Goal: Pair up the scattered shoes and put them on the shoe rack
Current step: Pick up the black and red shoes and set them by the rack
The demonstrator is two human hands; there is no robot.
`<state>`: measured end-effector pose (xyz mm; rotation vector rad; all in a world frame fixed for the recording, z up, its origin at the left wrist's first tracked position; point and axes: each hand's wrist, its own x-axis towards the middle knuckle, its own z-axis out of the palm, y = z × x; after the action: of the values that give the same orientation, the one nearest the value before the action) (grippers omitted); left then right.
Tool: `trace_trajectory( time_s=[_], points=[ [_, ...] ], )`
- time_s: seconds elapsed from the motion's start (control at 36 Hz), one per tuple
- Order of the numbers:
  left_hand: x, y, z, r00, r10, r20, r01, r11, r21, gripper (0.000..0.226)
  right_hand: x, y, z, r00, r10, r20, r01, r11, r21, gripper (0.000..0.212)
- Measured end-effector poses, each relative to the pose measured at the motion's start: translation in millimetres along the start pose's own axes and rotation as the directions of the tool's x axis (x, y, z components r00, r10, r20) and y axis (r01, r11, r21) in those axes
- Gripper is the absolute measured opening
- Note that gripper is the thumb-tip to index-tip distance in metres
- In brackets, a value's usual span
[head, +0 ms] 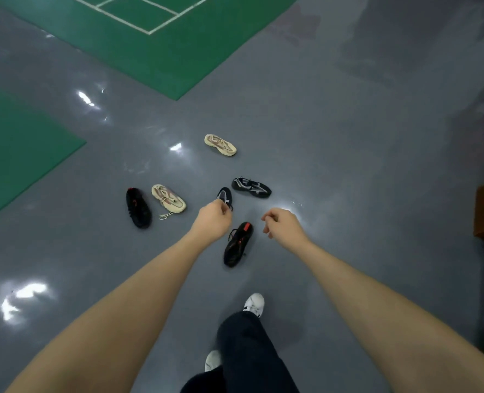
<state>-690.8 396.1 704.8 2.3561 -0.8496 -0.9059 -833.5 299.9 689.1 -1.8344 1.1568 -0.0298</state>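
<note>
Green mat (22,143): far left, on grey floor (320,131).
Black-red sneaker (138,207): beside beige sneaker (168,198).
Second beige sneaker (220,144): farther off, alone.
Left hand (212,221): loosely curled, empty, overlapping black-white sneaker (225,196).
Second black-red sneaker (238,244): between hands.
Second black-white sneaker (251,187): just beyond.
Right hand (283,226): loosely curled, empty.

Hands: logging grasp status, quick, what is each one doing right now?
Left hand: fingers loosely curled, holding nothing.
Right hand: fingers loosely curled, holding nothing.
</note>
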Motion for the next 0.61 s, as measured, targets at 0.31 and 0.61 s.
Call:
trace_trajectory(
  time_s=[0.31, 0.61],
  points=[
    [104.2, 6.8, 0.5, 0.997, -0.082, 0.012, 0.082, 0.996, -0.023, 0.014, 114.3, -8.2, -6.6, 0.999, 0.044, 0.031, -0.045, 0.998, 0.034, 0.017],
    [217.7, -27.1, 29.5, 0.990, -0.092, 0.104, 0.093, 0.996, 0.001, 0.024, 222.2, 42.5, 37.7, 0.988, 0.148, 0.035, -0.150, 0.987, 0.057, 0.015]
  ],
)
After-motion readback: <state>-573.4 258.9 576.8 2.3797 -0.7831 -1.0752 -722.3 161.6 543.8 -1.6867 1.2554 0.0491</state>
